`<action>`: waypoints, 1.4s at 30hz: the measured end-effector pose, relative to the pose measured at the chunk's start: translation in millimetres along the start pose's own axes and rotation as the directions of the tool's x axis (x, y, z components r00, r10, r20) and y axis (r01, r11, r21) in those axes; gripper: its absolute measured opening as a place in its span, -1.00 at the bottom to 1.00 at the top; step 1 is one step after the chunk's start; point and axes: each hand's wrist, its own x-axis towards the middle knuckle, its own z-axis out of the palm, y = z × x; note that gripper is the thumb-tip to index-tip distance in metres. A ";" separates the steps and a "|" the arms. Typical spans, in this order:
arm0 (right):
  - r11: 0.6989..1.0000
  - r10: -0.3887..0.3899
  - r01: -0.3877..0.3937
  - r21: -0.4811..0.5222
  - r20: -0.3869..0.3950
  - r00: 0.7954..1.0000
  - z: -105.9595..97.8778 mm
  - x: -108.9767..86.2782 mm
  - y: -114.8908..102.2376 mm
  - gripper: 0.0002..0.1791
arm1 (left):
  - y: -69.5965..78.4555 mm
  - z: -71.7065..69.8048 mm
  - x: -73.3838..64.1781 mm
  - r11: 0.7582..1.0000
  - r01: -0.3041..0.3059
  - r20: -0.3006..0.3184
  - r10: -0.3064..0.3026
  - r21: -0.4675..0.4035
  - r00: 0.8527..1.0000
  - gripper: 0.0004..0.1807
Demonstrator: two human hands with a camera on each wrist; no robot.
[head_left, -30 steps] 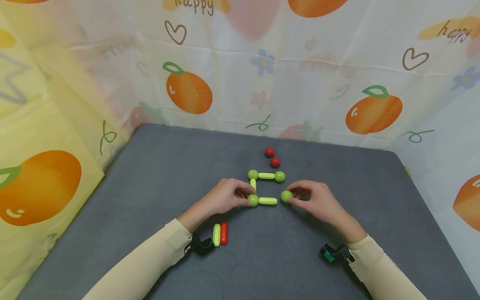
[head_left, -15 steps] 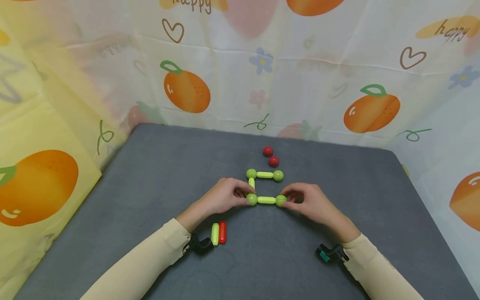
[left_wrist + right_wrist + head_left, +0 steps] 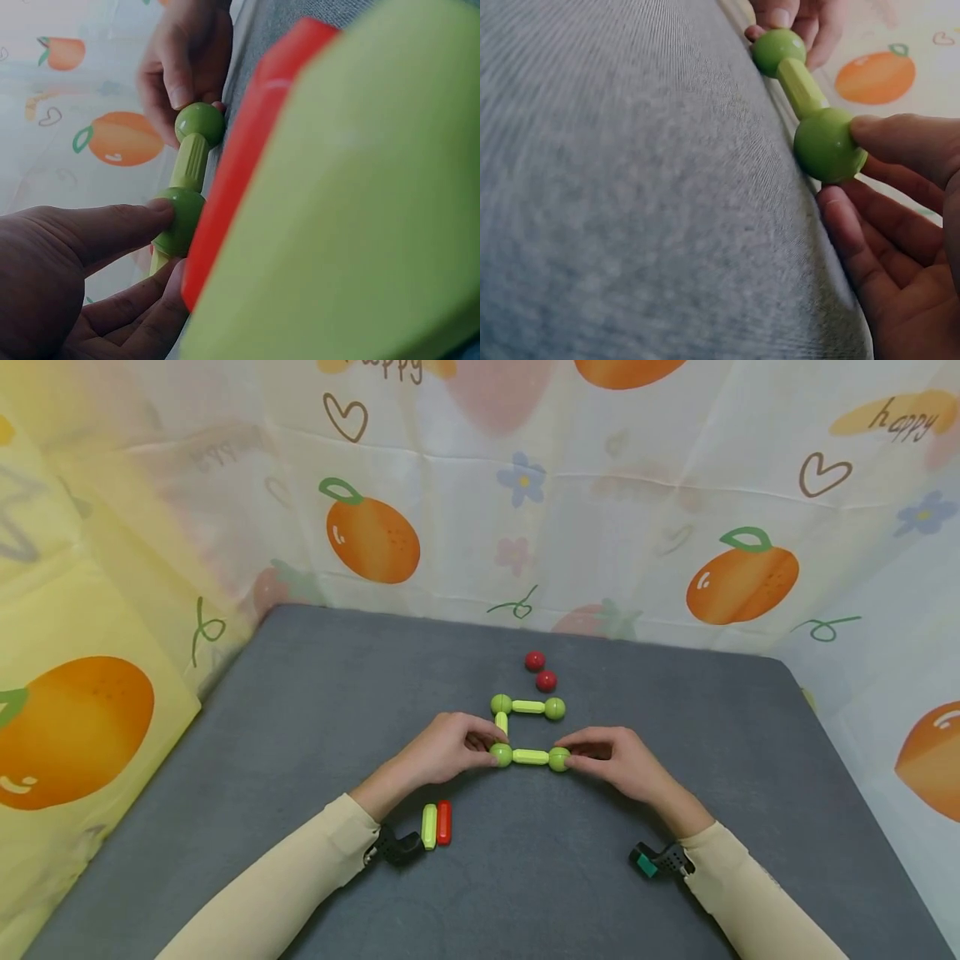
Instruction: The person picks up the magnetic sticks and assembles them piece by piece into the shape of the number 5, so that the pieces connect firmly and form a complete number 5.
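Observation:
A C-shaped frame of green balls joined by light-green rods lies on the grey table. My left hand (image 3: 453,750) pinches the near left green ball (image 3: 502,755) between thumb and fingers. Holding the near right green ball (image 3: 829,144) is my right hand (image 3: 621,763), with the thumb on one side of it. A ridged light-green rod (image 3: 531,757) runs between those two balls, touching both. The far left ball (image 3: 501,704) and far right ball (image 3: 554,708) are linked by another rod (image 3: 528,707). My left fingers partly cover the left side rod (image 3: 501,722).
Two red balls (image 3: 546,681) sit behind the frame. A loose light-green rod (image 3: 429,827) and a red rod (image 3: 444,822) lie side by side near my left wrist, looming large in the left wrist view. A fruit-printed cloth (image 3: 450,527) hangs behind the table (image 3: 360,668).
My right hand has moved left with its green ball, closing the gap, so the ball now meets the free end of the near rod. My left hand stays on its ball.

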 end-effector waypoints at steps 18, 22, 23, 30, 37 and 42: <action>0.999 -0.002 0.002 0.037 -0.009 1.000 -4.4 3.8 5.6 -0.71 | 1.3 -4.1 5.2 1.000 -0.023 -0.009 0.023 0.007 1.000 -0.73; 0.999 -0.004 0.005 0.039 -0.014 1.000 -3.8 3.0 5.5 -0.72 | 1.3 -4.9 4.8 1.000 -0.028 -0.004 0.028 0.010 1.000 -0.66; 0.999 -0.004 0.004 0.037 -0.015 1.000 -3.1 2.9 6.1 -0.72 | 1.8 -5.7 3.9 1.000 -0.022 -0.006 0.022 0.008 1.000 -0.61; 0.999 0.006 -0.005 0.043 -0.018 1.000 2.4 3.0 6.8 -0.72 | 6.4 -21.6 -18.7 0.999 0.026 -0.056 -0.027 -0.021 0.998 -0.51; 0.998 -0.001 0.002 0.057 -0.017 1.000 5.3 5.1 5.6 -0.72 | 3.6 -34.0 -68.8 0.998 0.048 -0.018 -0.048 0.036 0.999 -0.55; 0.998 0.002 -0.001 0.057 -0.016 1.000 3.9 1.2 5.4 -0.72 | -1.9 -38.1 -101.6 0.995 0.067 0.004 -0.067 0.072 0.998 -0.51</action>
